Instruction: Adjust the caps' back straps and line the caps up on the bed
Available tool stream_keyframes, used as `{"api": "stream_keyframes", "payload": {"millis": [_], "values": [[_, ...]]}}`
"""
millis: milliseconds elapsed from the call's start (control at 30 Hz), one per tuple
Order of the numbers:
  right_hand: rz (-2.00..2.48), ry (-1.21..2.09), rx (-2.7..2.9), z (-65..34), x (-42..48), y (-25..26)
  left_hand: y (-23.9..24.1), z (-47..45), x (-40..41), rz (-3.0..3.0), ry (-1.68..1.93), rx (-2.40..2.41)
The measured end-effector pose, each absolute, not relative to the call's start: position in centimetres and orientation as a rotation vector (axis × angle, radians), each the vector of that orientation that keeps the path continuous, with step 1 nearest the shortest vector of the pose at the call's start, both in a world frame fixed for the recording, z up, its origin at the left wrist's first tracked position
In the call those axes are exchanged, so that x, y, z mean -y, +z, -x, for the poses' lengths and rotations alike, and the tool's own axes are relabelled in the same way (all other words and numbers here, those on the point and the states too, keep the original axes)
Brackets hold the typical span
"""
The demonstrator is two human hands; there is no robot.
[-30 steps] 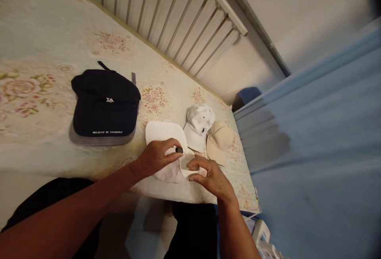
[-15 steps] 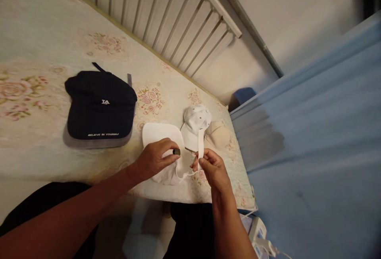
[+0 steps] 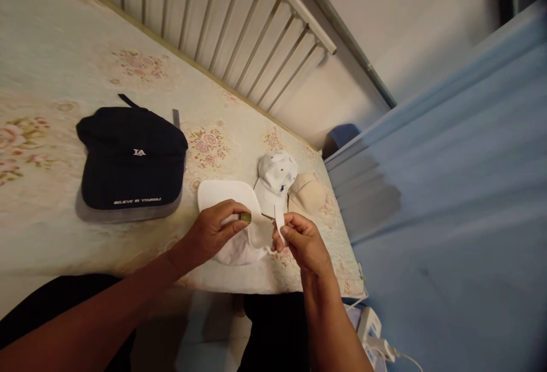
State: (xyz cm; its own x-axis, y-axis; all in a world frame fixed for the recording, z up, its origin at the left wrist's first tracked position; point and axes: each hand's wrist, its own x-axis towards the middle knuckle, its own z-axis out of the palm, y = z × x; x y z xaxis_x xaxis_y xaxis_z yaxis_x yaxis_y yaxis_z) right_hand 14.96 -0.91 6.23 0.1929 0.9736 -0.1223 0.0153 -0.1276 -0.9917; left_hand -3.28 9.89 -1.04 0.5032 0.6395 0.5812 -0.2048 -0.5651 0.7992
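A white cap [image 3: 231,201] lies near the front edge of a floral mattress [image 3: 51,64]. My left hand [image 3: 213,232] pinches the small buckle [image 3: 245,217] at the cap's back. My right hand [image 3: 301,241] is closed on the cap's white adjuster strap [image 3: 279,218], holding it upright just right of the buckle. Both hands sit over the rear of the cap.
A navy cap [image 3: 130,158] with white lettering lies to the left. A second white cap [image 3: 276,181] and a beige cap [image 3: 308,194] lie at the mattress corner. A slatted rail [image 3: 239,24] runs behind. A blue curtain [image 3: 448,189] hangs on the right.
My right hand lifted the strap out of the cap's back and now holds it shorter and closer to the buckle. My left hand stayed on the buckle.
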Motion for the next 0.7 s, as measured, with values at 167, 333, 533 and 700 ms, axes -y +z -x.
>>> {"api": "stream_keyframes", "payload": {"millis": [167,333,533,700], "values": [[1.465,1.12,0.992,-15.06,0.66,6.08,-1.35,3.36,-10.0,-1.831,1.154,-0.353],[1.534,1.169,1.001,-15.11,0.58,5.69,-1.22,3.39,-9.99,-1.813,1.149,-0.341],[1.638,1.134,1.021,-14.66,0.25,5.63,-0.9,3.44,-9.93,-1.813,1.138,-0.338],[1.67,1.117,1.021,-14.6,0.05,5.65,-0.96,3.45,-9.86,-1.812,1.125,-0.325]]}}
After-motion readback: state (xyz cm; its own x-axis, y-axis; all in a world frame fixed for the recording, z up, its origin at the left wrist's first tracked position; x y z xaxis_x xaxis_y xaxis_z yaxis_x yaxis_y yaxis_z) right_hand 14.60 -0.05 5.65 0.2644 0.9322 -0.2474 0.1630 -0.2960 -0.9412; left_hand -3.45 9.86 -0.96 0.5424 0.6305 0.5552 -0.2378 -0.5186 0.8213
